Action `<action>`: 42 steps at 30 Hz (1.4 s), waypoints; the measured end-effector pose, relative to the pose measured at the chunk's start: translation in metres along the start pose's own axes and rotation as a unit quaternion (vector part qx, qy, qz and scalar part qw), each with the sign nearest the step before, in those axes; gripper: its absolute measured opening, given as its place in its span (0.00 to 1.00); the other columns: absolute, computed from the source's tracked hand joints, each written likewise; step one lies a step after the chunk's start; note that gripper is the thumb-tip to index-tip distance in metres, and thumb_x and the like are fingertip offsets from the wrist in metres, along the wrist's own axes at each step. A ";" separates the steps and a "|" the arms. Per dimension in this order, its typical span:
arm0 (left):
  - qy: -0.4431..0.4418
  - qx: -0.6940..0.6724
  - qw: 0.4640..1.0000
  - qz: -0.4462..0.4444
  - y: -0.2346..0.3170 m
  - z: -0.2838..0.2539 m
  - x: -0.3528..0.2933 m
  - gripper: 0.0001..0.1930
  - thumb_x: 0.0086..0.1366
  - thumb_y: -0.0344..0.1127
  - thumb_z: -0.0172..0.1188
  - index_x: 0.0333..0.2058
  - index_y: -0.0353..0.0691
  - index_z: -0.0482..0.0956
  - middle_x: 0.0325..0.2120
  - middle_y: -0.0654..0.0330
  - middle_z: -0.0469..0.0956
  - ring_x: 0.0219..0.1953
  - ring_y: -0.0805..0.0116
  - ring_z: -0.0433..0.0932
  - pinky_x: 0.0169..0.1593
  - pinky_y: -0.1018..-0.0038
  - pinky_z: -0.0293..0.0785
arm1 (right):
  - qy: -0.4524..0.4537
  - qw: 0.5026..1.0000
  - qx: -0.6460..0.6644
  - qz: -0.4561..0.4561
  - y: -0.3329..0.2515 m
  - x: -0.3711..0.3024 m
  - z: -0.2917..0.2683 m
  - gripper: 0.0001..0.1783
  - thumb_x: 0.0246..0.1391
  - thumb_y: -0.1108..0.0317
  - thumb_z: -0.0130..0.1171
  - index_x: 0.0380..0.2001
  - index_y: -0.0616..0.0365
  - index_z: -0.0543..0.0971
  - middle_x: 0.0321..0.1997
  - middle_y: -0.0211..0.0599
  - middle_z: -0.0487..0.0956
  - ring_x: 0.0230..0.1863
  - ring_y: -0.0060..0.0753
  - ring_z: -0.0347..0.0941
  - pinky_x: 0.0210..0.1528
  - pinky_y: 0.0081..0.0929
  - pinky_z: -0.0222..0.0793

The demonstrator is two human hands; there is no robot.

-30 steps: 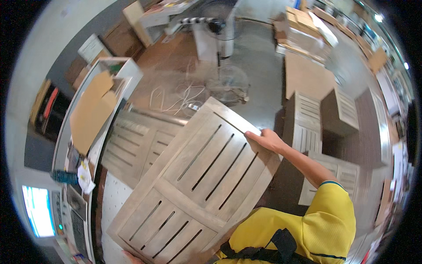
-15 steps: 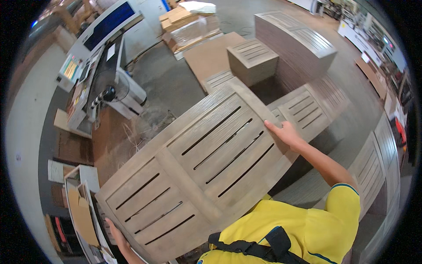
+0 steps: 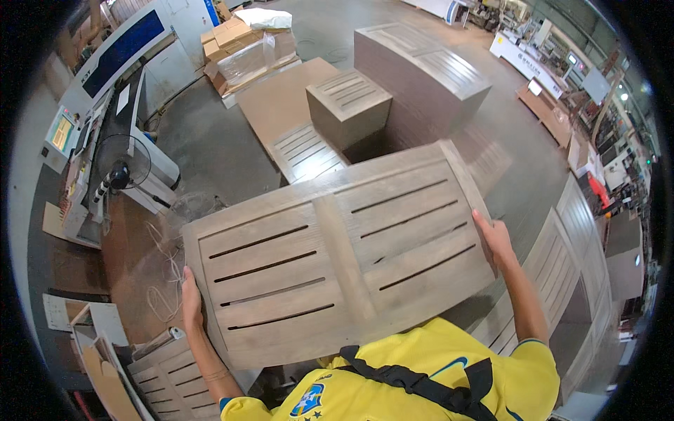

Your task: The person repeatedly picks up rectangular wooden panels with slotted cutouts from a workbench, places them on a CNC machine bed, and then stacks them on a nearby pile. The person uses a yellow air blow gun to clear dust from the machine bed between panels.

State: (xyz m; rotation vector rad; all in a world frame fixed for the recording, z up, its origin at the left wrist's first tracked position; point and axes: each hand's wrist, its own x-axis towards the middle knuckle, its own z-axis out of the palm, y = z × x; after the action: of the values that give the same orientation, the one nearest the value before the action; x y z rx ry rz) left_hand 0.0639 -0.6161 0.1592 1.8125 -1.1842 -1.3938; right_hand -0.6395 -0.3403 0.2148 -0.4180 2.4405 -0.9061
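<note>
In front of my body I hold a large grey-brown slatted wooden panel (image 3: 342, 259), with a centre bar and a group of long slots on each side. My left hand (image 3: 191, 298) is closed on its left short edge, the fingers partly hidden by the panel. On the opposite short edge my right hand (image 3: 496, 241) grips the frame, thumb on the upper face and the other fingers out of sight beneath. The panel lies roughly level, its far right corner a little farther from me than the far left one.
Beyond the panel stand a tall stack of similar panels (image 3: 421, 81), a shorter stack (image 3: 351, 105) and a low slatted panel (image 3: 307, 153) by a brown board (image 3: 270, 95). A caged fan (image 3: 121, 172) and machine (image 3: 119, 59) are left. More panels lean right (image 3: 547, 274) and lower left (image 3: 175, 379).
The panel has swung clockwise from a steep diagonal to nearly crosswise before me. Both hands keep hold of its ends; my left hand has moved up and my right hand lower and farther right.
</note>
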 end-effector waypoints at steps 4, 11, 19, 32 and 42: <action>-0.033 0.019 0.999 0.035 0.017 0.041 0.041 0.45 0.83 0.71 0.37 0.67 0.31 0.78 0.58 0.51 0.84 0.57 0.60 0.84 0.62 0.63 0.77 | 0.017 0.999 0.021 0.019 0.020 0.029 -0.022 0.50 0.56 0.27 0.71 0.46 0.77 0.87 0.43 0.51 0.88 0.46 0.41 0.85 0.51 0.38 0.78; 0.014 0.047 0.998 0.025 0.077 0.091 0.025 0.45 0.84 0.68 0.37 0.68 0.25 0.75 0.60 0.50 0.83 0.59 0.59 0.82 0.66 0.64 0.73 | 0.000 0.998 0.065 0.021 0.041 0.105 -0.023 0.52 0.56 0.26 0.70 0.50 0.78 0.86 0.48 0.56 0.88 0.50 0.46 0.85 0.55 0.40 0.77; 0.110 0.033 0.993 -0.026 0.116 0.167 -0.054 0.43 0.84 0.67 0.39 0.69 0.26 0.74 0.64 0.51 0.81 0.62 0.56 0.81 0.68 0.61 0.72 | -0.054 0.998 -0.033 -0.018 0.005 0.230 -0.008 0.47 0.55 0.27 0.70 0.45 0.71 0.90 0.43 0.58 0.89 0.50 0.51 0.87 0.56 0.43 0.77; 0.184 0.047 0.982 -0.001 0.089 0.243 -0.093 0.44 0.82 0.71 0.41 0.65 0.29 0.79 0.56 0.50 0.85 0.54 0.56 0.85 0.60 0.61 0.79 | -0.086 0.994 -0.066 -0.027 0.001 0.336 -0.065 0.47 0.55 0.25 0.68 0.45 0.67 0.90 0.44 0.57 0.90 0.52 0.51 0.87 0.58 0.43 0.77; 0.070 0.042 0.995 -0.061 0.093 0.369 -0.053 0.45 0.84 0.68 0.39 0.66 0.24 0.77 0.60 0.48 0.83 0.58 0.55 0.83 0.64 0.59 0.76 | 0.008 0.996 -0.090 -0.019 0.041 0.342 -0.162 0.47 0.56 0.25 0.67 0.41 0.69 0.90 0.42 0.57 0.90 0.48 0.53 0.88 0.54 0.45 0.78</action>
State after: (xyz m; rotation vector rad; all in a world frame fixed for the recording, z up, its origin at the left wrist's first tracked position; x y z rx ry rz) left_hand -0.3191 -0.5811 0.1493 2.0373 -1.0898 -1.2747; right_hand -1.0165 -0.3773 0.1753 -0.5236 2.5468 -0.7078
